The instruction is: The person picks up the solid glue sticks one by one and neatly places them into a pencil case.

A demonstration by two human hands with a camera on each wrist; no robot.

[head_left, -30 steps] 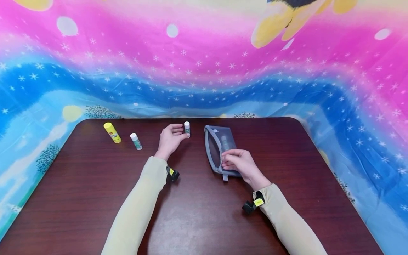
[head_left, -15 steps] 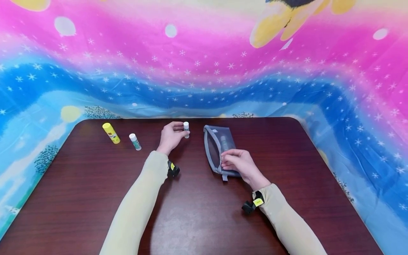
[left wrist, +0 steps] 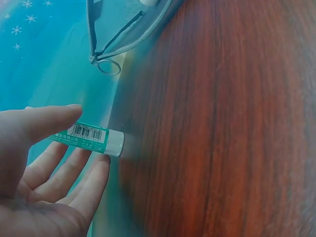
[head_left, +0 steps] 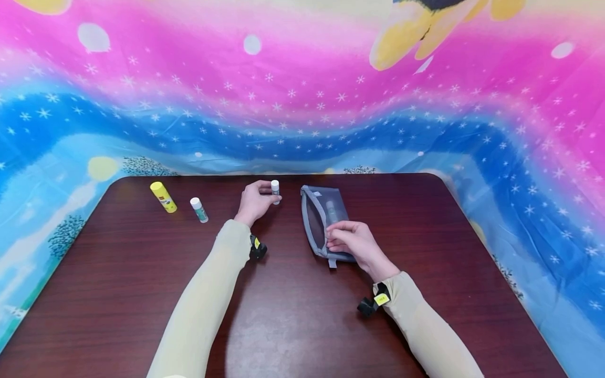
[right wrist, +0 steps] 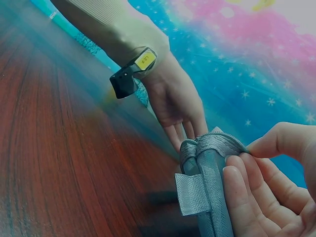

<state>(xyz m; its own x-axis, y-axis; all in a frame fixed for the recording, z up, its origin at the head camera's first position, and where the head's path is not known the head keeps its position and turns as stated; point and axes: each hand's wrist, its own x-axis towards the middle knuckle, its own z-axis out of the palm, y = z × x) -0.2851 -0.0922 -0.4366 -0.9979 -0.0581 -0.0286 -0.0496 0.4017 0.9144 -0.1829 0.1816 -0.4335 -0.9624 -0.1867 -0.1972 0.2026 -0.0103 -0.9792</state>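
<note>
Between thumb and fingers my left hand holds a small glue stick with a green, barcoded label and a white cap. In the head view this glue stick stands upright, left of a grey zippered mesh pouch. The pouch lies with its mouth gaping towards the left. My right hand pinches the near edge of that mouth, thumb against fingertips at the zipper. Through the mesh another glue stick shows inside the pouch, its lower end hidden by my right hand.
A larger yellow glue stick stands at the back left of the dark wood table. Beside it is a small white-capped green glue stick. A colourful printed cloth hangs behind the table and along its sides.
Both hands keep their grips, and the pouch and loose glue sticks stay put on the table. Only a slight leftward shift of the whole head view shows; the left wrist has turned slightly.
</note>
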